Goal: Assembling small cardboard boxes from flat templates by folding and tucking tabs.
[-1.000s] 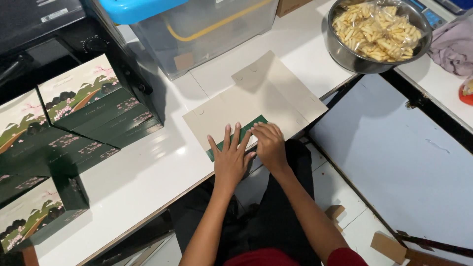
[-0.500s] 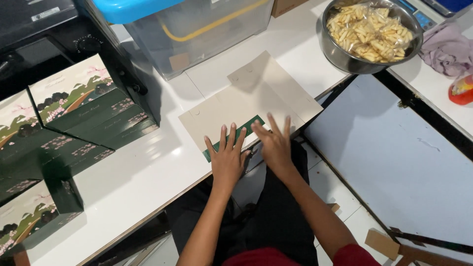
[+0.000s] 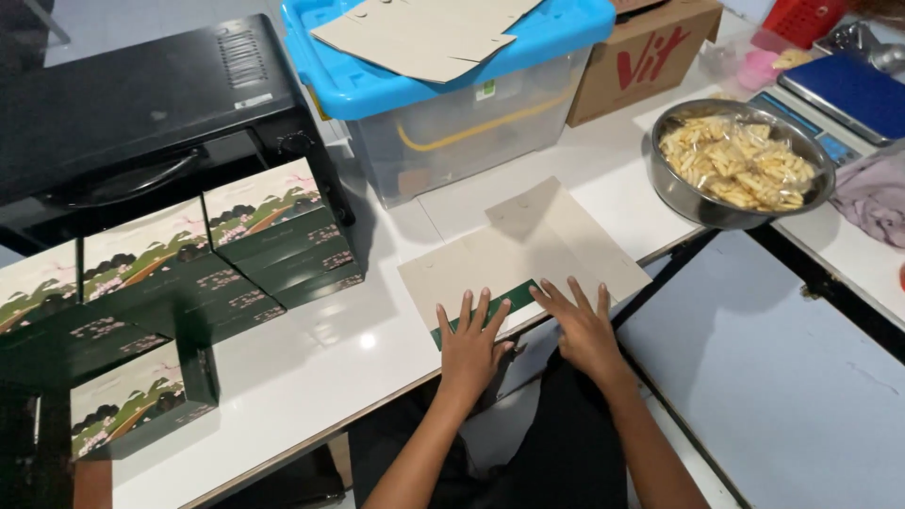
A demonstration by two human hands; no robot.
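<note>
Grey-brown cardboard is what both hands are pressed on: a flat, unfolded box blank [image 3: 528,259] is laid on the white table [image 3: 311,368], printed side down, with its near edge at the table's front edge. At this near edge a narrow dark green flap [image 3: 490,306] is folded over, and it is held down flat by the two hands. The left hand [image 3: 471,344] is laid open on the left part of the flap, fingers spread and nothing grasped; the right hand [image 3: 584,325] is also open and flat, just to the right of the flap's end, with its fingertips on the blank. The two hands are near each other but not touching. Behind the blank — on the far side of it — a clear plastic bin with a blue lid [image 3: 443,85] is placed, and more cardboard blanks [image 3: 424,33] are lying on that lid. To the right of the blank a metal bowl [image 3: 702,203] filled with small clear packets of pale snacks [image 3: 735,165] is seen. To the left of the blank several finished dark green boxes [image 3: 189,273] with a landscape picture on top are stacked, and behind them a black oven [image 3: 141,113] is standing.
</note>
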